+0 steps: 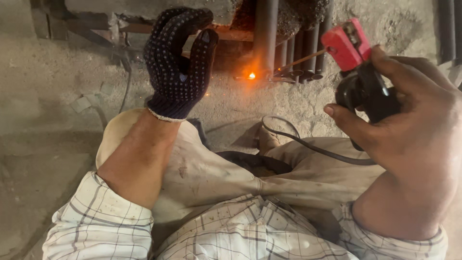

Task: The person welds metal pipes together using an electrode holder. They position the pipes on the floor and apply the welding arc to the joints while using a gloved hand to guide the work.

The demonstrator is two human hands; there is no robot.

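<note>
- Red and black welding holder (358,67): looks stiff and hard; bare right hand (409,139) grips its black handle tight.
- Thin welding rod (301,60) glows hot at its tip.
- Gloved left hand (178,62) is raised, curled, holding nothing.

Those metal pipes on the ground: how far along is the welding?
Finished welds can't be made out. In hand: the right hand grips the red rod holder, its rod sparking against the dark pipes. The gloved left hand is raised, empty. How much remains isn't visible.
</note>
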